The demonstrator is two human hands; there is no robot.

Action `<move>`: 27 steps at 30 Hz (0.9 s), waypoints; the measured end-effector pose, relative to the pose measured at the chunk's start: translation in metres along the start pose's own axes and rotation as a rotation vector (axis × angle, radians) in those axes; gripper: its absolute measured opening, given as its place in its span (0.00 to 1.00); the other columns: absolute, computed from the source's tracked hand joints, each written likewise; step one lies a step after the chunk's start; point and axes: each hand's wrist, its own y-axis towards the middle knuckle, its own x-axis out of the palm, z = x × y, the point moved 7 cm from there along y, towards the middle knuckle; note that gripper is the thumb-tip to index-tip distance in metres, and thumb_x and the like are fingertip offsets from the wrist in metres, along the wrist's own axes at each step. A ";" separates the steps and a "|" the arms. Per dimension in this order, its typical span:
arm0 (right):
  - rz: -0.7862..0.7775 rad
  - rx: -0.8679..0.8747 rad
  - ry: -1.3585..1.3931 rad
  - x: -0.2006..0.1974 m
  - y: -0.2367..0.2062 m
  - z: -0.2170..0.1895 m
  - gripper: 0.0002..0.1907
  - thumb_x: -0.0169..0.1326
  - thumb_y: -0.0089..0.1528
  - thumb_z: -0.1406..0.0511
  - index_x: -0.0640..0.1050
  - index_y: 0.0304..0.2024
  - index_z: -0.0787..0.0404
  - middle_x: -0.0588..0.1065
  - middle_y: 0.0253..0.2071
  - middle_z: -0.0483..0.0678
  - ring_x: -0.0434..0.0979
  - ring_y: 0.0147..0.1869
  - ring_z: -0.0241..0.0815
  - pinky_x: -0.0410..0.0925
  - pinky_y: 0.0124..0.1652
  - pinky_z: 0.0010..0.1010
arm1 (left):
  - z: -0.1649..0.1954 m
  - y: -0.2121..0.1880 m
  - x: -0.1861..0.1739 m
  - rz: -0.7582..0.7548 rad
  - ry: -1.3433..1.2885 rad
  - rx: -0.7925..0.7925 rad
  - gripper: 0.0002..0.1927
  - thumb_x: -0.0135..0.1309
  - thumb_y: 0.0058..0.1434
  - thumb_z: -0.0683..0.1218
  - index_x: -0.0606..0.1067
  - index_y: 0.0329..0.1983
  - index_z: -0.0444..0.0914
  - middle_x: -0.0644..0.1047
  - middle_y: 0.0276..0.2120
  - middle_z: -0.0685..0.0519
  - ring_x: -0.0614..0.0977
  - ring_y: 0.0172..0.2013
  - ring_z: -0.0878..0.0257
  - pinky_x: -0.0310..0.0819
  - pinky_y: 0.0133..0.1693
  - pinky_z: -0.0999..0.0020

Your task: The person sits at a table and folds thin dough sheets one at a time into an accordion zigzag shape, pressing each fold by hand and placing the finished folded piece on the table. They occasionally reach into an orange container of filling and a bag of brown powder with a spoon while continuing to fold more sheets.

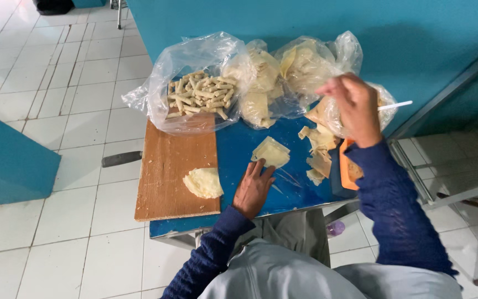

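Note:
My left hand (253,188) rests flat on the blue table (300,191), its fingertips touching the near edge of a pale square dough wrapper (271,152). My right hand (351,105) is raised over the table's right side, fingers closed on a thin white stick-like utensil (396,105) that points right. Below it lie several torn wrapper pieces (319,155) and an orange container (348,169), partly hidden by my sleeve.
A wooden cutting board (167,171) on the left carries a lump of pale filling (203,182). Clear plastic bags hold rolled sticks (200,93) and stacked wrappers (261,83). A dark handle (120,159) juts out left of the board. White tiled floor surrounds the table.

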 end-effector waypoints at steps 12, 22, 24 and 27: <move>-0.037 0.240 -0.835 -0.045 -0.090 0.108 0.12 0.64 0.62 0.62 0.80 0.46 0.57 0.79 0.40 0.53 0.80 0.39 0.56 0.71 0.38 0.46 | -0.003 -0.001 -0.008 0.044 -0.076 -0.057 0.17 0.54 0.65 0.41 0.70 0.56 0.34 0.70 0.54 0.40 0.74 0.52 0.40 0.71 0.51 0.51; 0.070 0.134 -0.827 -0.055 -0.091 0.117 0.06 0.59 0.66 0.68 0.83 0.45 0.57 0.78 0.40 0.53 0.79 0.44 0.55 0.71 0.44 0.45 | -0.006 -0.003 -0.005 0.035 -0.068 -0.035 0.18 0.54 0.64 0.41 0.70 0.57 0.31 0.70 0.55 0.39 0.74 0.54 0.40 0.71 0.53 0.52; 0.045 0.160 -0.868 -0.054 -0.090 0.122 0.06 0.58 0.67 0.68 0.83 0.46 0.57 0.78 0.39 0.53 0.79 0.44 0.55 0.71 0.44 0.44 | -0.007 -0.003 -0.004 0.025 -0.065 -0.042 0.18 0.54 0.64 0.41 0.70 0.57 0.31 0.70 0.55 0.39 0.74 0.55 0.41 0.71 0.53 0.52; 0.078 0.125 -0.826 -0.048 -0.090 0.125 0.06 0.58 0.64 0.68 0.84 0.42 0.57 0.79 0.39 0.53 0.80 0.43 0.56 0.71 0.42 0.46 | -0.006 -0.004 -0.004 0.029 -0.048 -0.031 0.19 0.54 0.64 0.41 0.70 0.57 0.31 0.70 0.55 0.39 0.74 0.55 0.41 0.71 0.53 0.52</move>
